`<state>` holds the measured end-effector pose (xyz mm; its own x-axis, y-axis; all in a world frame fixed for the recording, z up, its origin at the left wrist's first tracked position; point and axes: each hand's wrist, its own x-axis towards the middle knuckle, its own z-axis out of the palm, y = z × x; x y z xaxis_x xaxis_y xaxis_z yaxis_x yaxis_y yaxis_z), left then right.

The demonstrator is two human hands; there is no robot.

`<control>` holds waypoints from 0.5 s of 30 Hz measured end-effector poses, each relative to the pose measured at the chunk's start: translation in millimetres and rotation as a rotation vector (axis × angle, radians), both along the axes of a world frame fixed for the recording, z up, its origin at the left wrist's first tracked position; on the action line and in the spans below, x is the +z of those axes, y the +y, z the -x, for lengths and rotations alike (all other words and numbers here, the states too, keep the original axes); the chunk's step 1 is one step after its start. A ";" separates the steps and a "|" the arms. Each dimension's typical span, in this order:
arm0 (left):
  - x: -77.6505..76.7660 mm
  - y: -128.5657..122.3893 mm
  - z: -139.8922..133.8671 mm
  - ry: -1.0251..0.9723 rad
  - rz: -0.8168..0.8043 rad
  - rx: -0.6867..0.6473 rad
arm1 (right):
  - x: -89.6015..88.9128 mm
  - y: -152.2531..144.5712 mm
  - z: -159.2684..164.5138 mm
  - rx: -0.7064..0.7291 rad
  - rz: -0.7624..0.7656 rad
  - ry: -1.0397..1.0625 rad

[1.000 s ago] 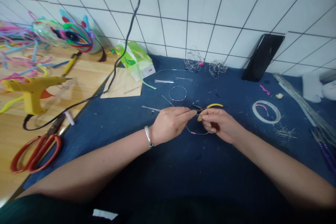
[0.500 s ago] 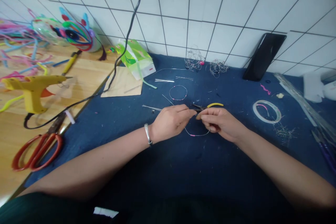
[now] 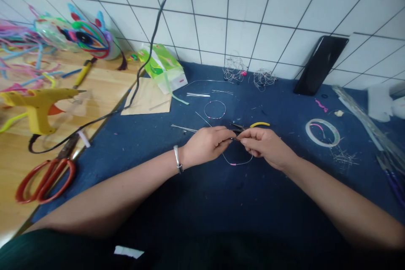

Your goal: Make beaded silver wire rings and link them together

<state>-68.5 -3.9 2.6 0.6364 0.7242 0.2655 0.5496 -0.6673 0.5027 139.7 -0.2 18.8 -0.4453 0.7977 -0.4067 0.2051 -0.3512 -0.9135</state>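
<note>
Left hand (image 3: 207, 145) and right hand (image 3: 267, 145) — nearly meeting — pinch a pink-beaded wire loop (image 3: 233, 164), its curve dipping between them over the blue worktop (image 3: 202, 202); yellow-handled pliers (image 3: 260, 124) lie just beyond.

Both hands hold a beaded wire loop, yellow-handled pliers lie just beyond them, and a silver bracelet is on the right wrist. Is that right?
Not quite: the head view shows the silver bracelet on the left wrist. The left hand and right hand hold the beaded wire loop, with the pliers just beyond.
</note>
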 end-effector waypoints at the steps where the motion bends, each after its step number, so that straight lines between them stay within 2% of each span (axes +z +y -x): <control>1: -0.2 0.2 0.2 0.003 -0.004 -0.002 | 0.4 0.0 0.0 -0.006 0.013 0.004; 9: 0.2 -0.4 2.3 0.109 -0.118 -0.022 | -3.0 2.4 -2.8 0.021 0.135 0.066; 15: 0.5 0.0 1.5 0.101 -0.067 -0.017 | 0.2 1.8 -1.6 0.077 0.017 -0.032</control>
